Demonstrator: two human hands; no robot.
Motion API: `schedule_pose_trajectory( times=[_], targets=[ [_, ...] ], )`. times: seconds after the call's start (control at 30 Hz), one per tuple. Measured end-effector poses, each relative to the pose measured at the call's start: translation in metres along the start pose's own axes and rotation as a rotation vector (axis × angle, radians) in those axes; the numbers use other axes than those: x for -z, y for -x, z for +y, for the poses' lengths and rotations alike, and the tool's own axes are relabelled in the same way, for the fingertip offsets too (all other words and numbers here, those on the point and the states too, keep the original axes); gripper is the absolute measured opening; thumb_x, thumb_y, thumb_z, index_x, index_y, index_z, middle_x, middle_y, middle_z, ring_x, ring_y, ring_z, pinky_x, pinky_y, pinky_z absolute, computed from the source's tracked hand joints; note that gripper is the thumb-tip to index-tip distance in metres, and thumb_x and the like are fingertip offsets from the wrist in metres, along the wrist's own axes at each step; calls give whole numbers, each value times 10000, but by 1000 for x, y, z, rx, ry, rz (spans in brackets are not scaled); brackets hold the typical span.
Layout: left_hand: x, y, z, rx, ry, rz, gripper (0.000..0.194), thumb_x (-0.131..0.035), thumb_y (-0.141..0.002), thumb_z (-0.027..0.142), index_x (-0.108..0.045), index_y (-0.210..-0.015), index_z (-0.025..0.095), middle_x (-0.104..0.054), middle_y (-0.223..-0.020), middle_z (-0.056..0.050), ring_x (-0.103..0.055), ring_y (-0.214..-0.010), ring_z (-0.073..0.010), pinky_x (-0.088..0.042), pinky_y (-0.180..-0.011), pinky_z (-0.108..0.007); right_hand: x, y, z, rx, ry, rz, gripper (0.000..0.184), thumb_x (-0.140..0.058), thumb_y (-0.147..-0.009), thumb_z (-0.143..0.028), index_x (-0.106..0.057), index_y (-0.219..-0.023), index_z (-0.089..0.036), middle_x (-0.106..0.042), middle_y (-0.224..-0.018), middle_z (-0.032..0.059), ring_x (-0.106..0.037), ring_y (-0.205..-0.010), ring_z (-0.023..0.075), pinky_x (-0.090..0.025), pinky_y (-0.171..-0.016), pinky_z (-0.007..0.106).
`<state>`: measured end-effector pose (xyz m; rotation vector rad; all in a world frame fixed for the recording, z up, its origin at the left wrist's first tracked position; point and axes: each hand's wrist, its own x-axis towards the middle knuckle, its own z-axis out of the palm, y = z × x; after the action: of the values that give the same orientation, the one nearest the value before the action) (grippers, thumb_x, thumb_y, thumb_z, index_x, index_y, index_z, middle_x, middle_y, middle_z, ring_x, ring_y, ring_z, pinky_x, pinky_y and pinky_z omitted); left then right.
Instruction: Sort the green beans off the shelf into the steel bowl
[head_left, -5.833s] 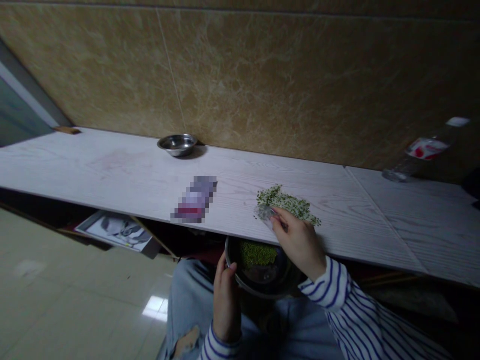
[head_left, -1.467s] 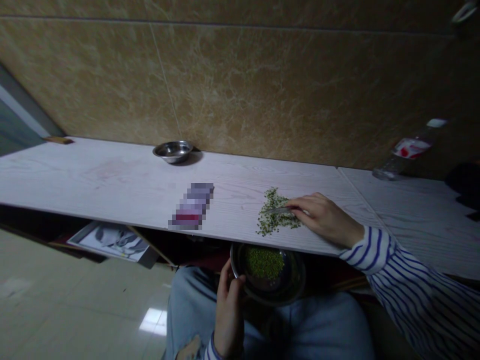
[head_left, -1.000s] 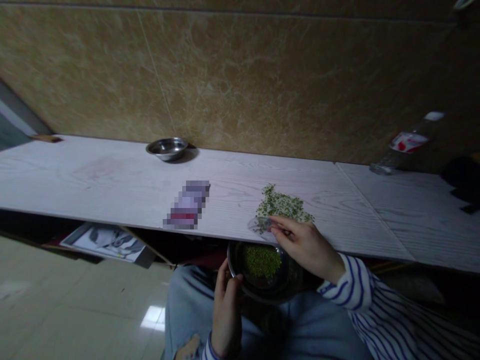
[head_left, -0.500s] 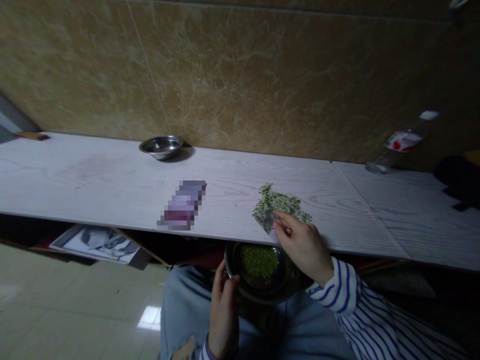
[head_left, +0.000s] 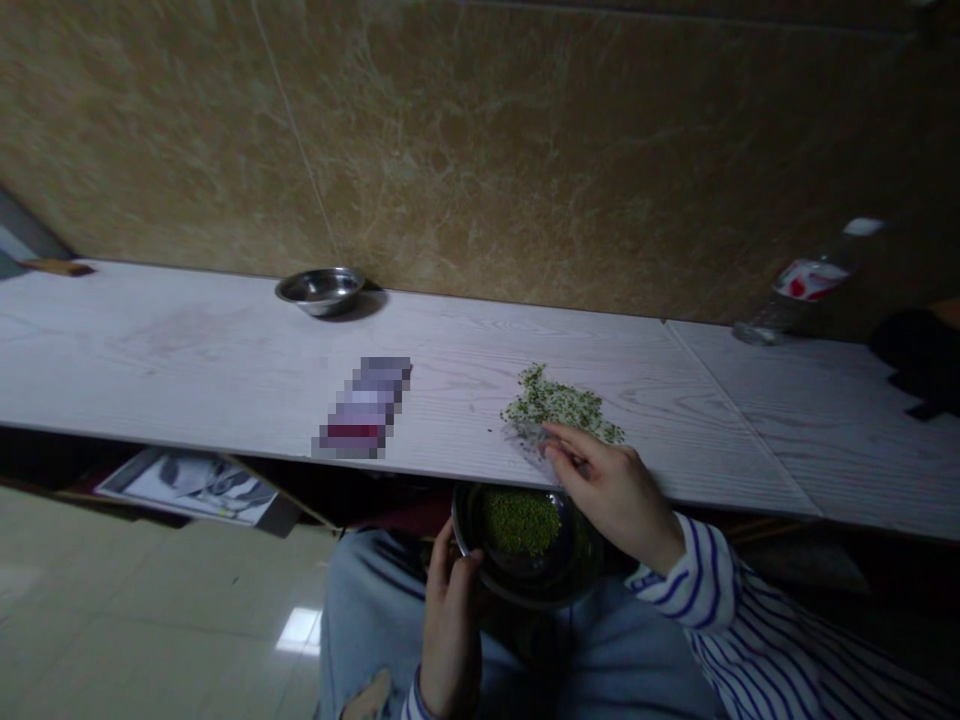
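Note:
My left hand (head_left: 450,625) grips the rim of a dark metal bowl (head_left: 480,582) resting on my lap, just below the table edge. A mound of small green grains (head_left: 520,521) lies inside the bowl. My right hand (head_left: 613,497) pinches a thin transparent plastic piece (head_left: 529,438) against the table's near edge, right above the bowl. A loose spread of green grains and bits (head_left: 559,400) lies on the white wood-grain table (head_left: 187,370), just beyond my fingertips. The plastic piece touches the pile's near side.
A small steel bowl (head_left: 320,290) stands by the marble-look wall (head_left: 525,150). A pixelated packet (head_left: 364,410) lies left of the pile, and a plastic bottle (head_left: 802,285) lies far right. A picture-covered magazine (head_left: 191,487) sits on a lower shelf.
My right hand has drawn back from the middle of the pile to the table's near edge above the bowl. The pile now spreads wider to the right. My left hand has hardly moved.

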<state>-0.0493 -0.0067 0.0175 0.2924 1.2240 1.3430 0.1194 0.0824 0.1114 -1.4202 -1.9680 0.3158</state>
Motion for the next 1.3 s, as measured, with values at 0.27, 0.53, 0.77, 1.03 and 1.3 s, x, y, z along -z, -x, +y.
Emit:
schedule_pose_trajectory(
  times=[0.27,0.53,0.77,1.03,1.3],
  targets=[
    [4,-1,1,-59,-40,-6,452,-658,-806,292,-652,-1253,230,-665,-1363,-96,-582,-1279,-295,-475,-1043,-419,-8,1,-10,45,130,-59,322,-553,-950,-234,-734,-1215,-247,-810,-1069,53,-792,-849,233,-653,-799,350],
    [1,-1,-1,14,-10,4,520,-662,-813,344,-606,-1322,256,-633,-1415,-82,-542,-1333,-300,-468,-1051,-414,5,-13,16,9,184,-21,315,-563,-953,-212,-732,-1219,-209,-808,-1079,72,-792,-866,236,-646,-794,349],
    [0,-2,-4,19,-20,-2,516,-665,-812,350,-618,-1314,238,-669,-1364,-95,-581,-1289,-295,-467,-1057,-429,17,-12,26,163,189,129,271,-571,-974,-211,-734,-1189,-185,-813,-1053,78,-775,-807,227,-610,-724,353],
    [1,-3,-8,-8,-37,-30,488,-651,-837,331,-617,-1320,266,-634,-1419,-48,-534,-1344,-261,-367,-1151,-398,16,-11,24,399,326,146,216,-554,-1003,-156,-710,-1151,-173,-804,-888,54,-725,-763,195,-480,-736,350],
    [0,-2,-6,-11,9,-2,483,-676,-811,340,-635,-1282,240,-654,-1383,-88,-577,-1295,-289,-448,-1083,-422,-3,-28,5,478,410,90,247,-531,-994,-109,-669,-1198,-123,-791,-885,80,-713,-825,214,-425,-769,353]
  ],
)
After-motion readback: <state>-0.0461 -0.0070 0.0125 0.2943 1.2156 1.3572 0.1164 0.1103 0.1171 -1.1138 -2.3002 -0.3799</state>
